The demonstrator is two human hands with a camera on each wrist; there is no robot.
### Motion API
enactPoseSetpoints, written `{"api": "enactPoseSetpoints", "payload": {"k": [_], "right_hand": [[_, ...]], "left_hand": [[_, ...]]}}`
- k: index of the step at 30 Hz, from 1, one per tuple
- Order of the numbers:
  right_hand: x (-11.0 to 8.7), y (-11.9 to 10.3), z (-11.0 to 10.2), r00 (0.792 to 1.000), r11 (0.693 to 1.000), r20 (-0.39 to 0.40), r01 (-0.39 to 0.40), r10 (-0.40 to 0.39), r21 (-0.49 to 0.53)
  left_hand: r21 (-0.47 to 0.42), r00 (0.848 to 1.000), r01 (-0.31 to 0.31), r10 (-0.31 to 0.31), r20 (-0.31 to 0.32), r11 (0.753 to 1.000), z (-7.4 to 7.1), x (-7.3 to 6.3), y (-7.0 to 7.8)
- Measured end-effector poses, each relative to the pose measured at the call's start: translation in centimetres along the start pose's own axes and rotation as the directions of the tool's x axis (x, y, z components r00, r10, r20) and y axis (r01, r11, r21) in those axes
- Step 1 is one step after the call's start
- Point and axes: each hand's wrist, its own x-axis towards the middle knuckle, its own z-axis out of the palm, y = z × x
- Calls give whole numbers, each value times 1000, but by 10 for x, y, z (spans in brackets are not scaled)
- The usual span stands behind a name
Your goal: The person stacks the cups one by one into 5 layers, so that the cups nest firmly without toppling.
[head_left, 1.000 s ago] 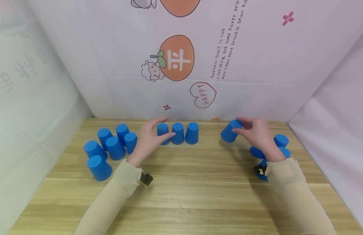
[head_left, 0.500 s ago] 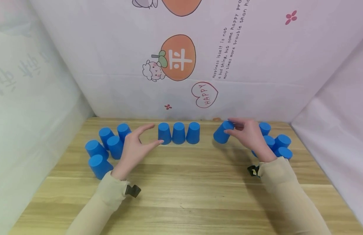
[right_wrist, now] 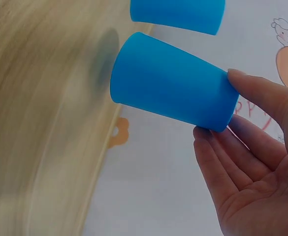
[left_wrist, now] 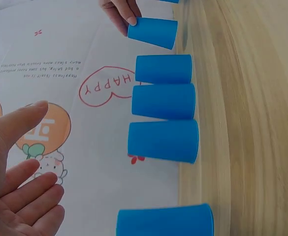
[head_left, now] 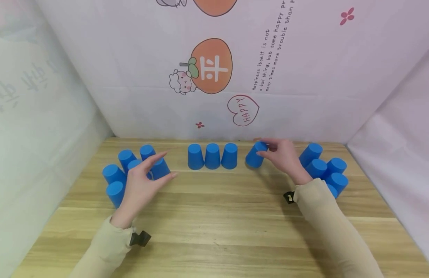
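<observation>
Three upside-down blue cups stand side by side in a row at the back of the table. To their right, my right hand pinches another blue cup near its closed end, thumb on one side and fingertips on the other. That cup leans, its mouth close over the tabletop and casting a shadow. My left hand is held with thumb and fingers spread, holding nothing. In the head view a cup of the left group shows between its thumb and forefinger, and the palm hides part of that group.
More upside-down cups form a cluster at the left of the wooden table. Another cluster of cups stands at the right, partly behind my right forearm. A printed white cloth rises directly behind the table.
My left hand has drawn away from the row of three toward the left cluster. My right hand has carried its cup leftward, closer to the row.
</observation>
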Motion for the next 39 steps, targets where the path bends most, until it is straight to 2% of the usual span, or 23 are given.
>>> {"api": "enactPoseSetpoints", "payload": {"k": [5,8,14,20,24,29,35,39], "right_hand": [[6,1,6,1000,1000,31,4,-4,5],[8,-1,8,999,1000,46,-1,0,13],[11,-6,12,998,1000,60,-6,6,9],[13,-10,17,998,1000,56,7,-6,-3],[14,-12,21,998,1000,50,28,-28,-1],[15,-10,27,998,999,44,44,-44,0],[14,-8,30,998,999,36,44,-44,9],[14,-6,31,999,999,30,45,-45,18]], "left_hand": [[72,995,-43,49,-91,996,-18,-11,-10],[103,988,-36,52,-148,994,-30,-17,-16],[87,982,75,-58,-179,993,-56,-31,-24],[84,967,191,-173,-184,978,-75,-44,-33],[88,956,253,-235,-175,963,-81,-52,-42],[112,943,304,-282,-176,946,-83,-60,-50],[146,945,311,-289,-153,939,-81,-65,-60],[139,946,313,-294,-138,940,-80,-66,-64]]}}
